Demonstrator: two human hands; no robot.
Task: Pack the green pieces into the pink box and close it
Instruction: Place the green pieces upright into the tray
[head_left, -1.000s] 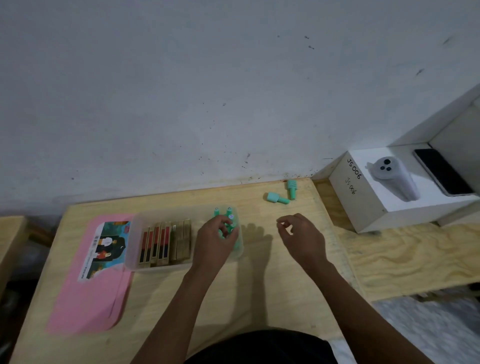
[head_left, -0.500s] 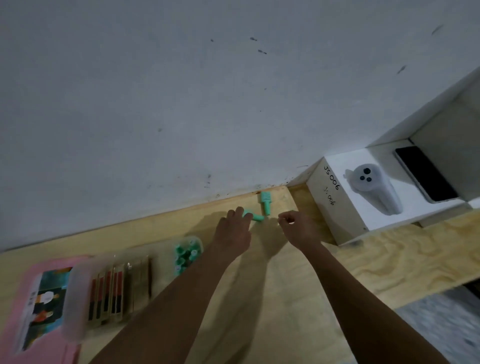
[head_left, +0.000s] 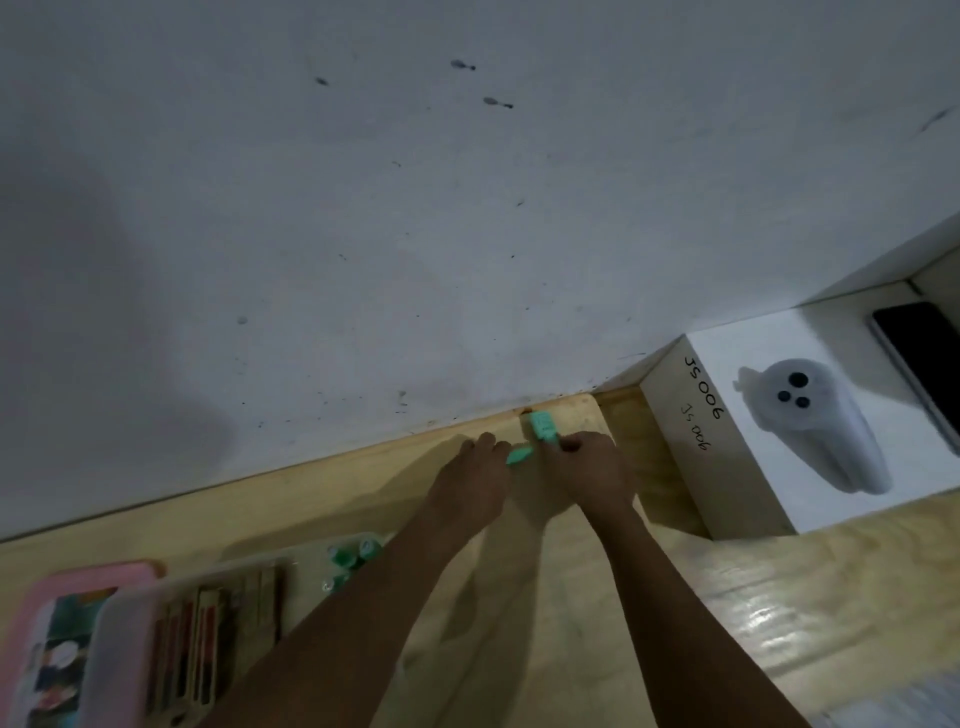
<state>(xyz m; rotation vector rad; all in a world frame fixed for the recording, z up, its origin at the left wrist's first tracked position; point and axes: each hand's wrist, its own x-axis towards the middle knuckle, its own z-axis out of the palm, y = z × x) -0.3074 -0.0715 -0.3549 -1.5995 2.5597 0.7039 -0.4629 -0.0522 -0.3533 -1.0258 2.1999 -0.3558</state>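
With several green pieces (head_left: 349, 557) already in the clear pink-lidded box (head_left: 124, 639), my left hand (head_left: 470, 486) and right hand (head_left: 589, 475) each close fingers on one of the last two small green plastic pieces (head_left: 541, 427) at the wooden surface's (head_left: 519, 623) far edge; lid still off.

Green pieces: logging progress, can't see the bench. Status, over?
Left hand on one green piece, grip unclear. Right hand at second green piece by wall. Others already in clear tray. Pink lid off. Nothing blocking.
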